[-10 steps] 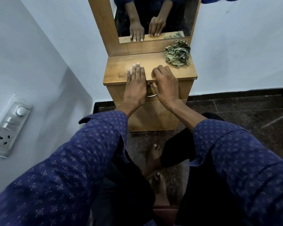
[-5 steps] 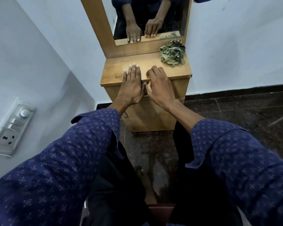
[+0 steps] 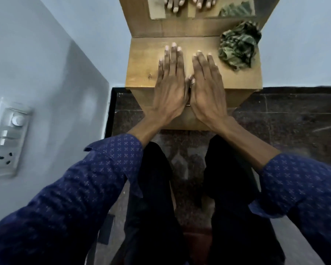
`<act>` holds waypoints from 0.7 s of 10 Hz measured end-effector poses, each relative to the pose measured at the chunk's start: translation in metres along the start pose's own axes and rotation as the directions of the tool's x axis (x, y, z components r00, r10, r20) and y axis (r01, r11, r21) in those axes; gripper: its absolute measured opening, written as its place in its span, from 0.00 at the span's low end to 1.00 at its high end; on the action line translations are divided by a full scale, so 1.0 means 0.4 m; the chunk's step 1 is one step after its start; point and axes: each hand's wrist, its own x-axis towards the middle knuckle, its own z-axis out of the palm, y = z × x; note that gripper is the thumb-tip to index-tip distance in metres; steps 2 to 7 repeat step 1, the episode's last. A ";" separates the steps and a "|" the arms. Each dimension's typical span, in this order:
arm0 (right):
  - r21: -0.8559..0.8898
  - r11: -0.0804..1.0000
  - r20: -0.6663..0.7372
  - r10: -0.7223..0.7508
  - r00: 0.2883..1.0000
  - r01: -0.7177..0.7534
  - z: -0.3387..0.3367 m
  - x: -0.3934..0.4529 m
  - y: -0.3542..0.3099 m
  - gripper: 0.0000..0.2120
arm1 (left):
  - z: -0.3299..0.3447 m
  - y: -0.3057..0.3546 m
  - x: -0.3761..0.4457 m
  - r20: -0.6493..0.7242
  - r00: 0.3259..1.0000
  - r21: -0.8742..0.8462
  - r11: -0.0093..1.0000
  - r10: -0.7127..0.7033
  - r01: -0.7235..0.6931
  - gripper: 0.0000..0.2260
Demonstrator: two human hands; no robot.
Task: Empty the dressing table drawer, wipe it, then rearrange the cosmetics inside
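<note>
The wooden dressing table stands straight ahead, seen from above. My left hand and my right hand lie flat, palms down, side by side on its top, fingers stretched out and holding nothing. The drawer front below the top edge is closed and mostly hidden by my hands; a sliver of its metal handle shows between my thumbs. A crumpled green patterned cloth sits on the top's right rear corner. No cosmetics are visible.
The mirror rises behind the table top and reflects my fingertips. A wall with a switch and socket panel is close on the left. Dark stone floor surrounds the table; my dark trouser legs are below.
My right hand has left the drawer's ring handle and now lies flat on the top beside the left. The view has moved closer and tilted down over the table.
</note>
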 end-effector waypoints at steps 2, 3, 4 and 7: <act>-0.031 0.999 0.130 0.025 0.991 -0.021 -0.086 0.059 -0.067 0.27 | -0.106 0.004 0.021 0.046 0.998 -0.047 0.998 -0.050 0.052 0.31; -0.031 0.999 0.130 0.025 0.991 -0.021 -0.086 0.059 -0.067 0.27 | -0.106 0.004 0.021 0.046 0.998 -0.047 0.998 -0.050 0.052 0.31; -0.031 0.999 0.130 0.025 0.991 -0.021 -0.086 0.059 -0.067 0.27 | -0.106 0.004 0.021 0.046 0.998 -0.047 0.998 -0.050 0.052 0.31; -0.031 0.999 0.130 0.025 0.991 -0.021 -0.086 0.059 -0.067 0.27 | -0.106 0.004 0.021 0.046 0.998 -0.047 0.998 -0.050 0.052 0.31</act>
